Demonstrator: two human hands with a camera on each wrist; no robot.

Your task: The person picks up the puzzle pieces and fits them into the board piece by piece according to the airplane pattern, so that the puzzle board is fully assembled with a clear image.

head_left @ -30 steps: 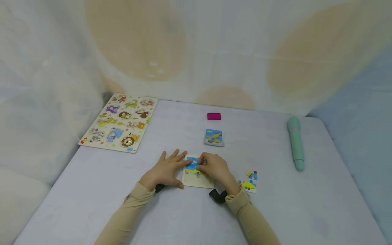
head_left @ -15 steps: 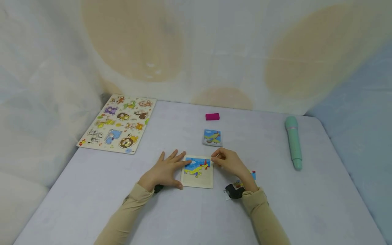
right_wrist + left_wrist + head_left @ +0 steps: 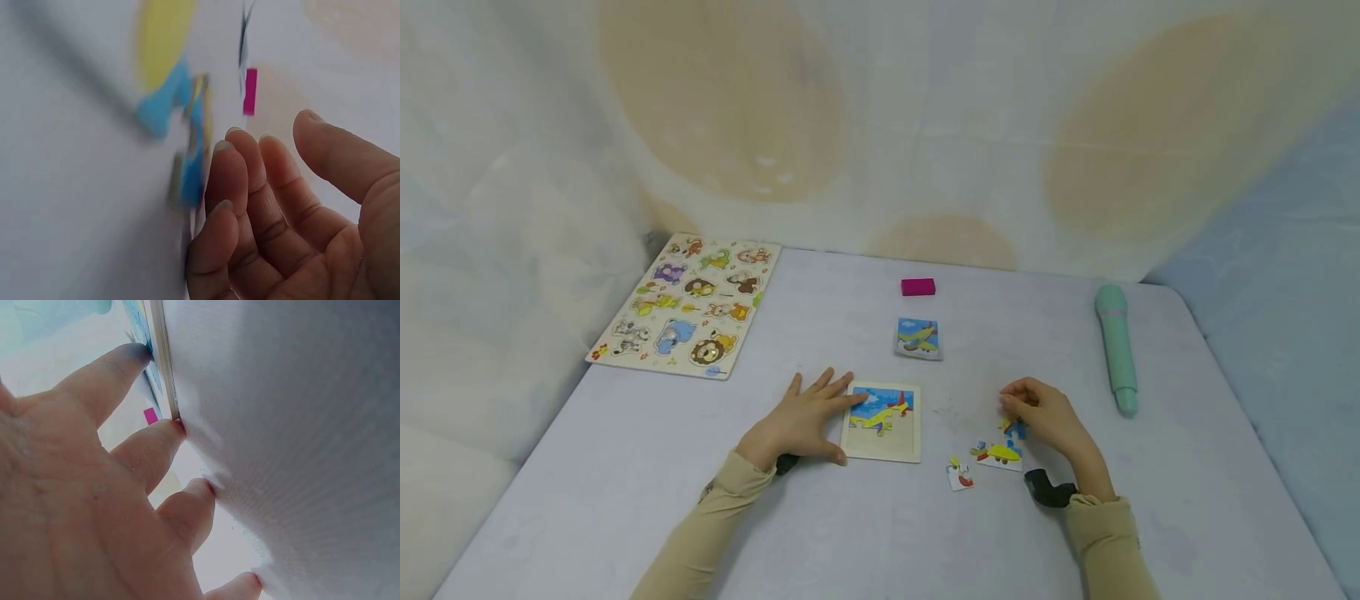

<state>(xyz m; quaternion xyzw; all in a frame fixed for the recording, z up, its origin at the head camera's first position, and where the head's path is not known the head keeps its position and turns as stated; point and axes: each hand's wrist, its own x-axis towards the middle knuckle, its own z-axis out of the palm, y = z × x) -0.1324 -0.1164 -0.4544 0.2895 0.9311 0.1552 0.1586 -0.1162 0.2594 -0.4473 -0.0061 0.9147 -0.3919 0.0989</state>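
A small wooden tray puzzle [image 3: 901, 447] lies in front of me, its upper part filled with blue, yellow and red airplane pieces. My left hand [image 3: 797, 425] has its fingers spread beside it; in the left wrist view the index fingertip touches the puzzle's face [image 3: 140, 334], and another fingertip meets its edge. My right hand [image 3: 1051, 421] is over the loose jigsaw pieces [image 3: 1000, 454] on the right. In the right wrist view its fingers are relaxed, the thumb apart, nothing between them. Blue-and-yellow pieces [image 3: 192, 178] are close to those fingertips. Another jigsaw piece [image 3: 959, 475] lies nearer the puzzle.
Behind the puzzle lies a small airplane picture packet [image 3: 918, 340], with a magenta block [image 3: 918, 287] farther back. An animal peg puzzle board [image 3: 688, 308] is at the back left. At the right lies a mint-green microphone-shaped object [image 3: 1117, 350]. Patterned cloth hangs behind the table.
My right hand has left the puzzle's top right corner and moved right to the loose pieces. A red-tailed piece it was handling now sits in the puzzle. The left hand stays put.
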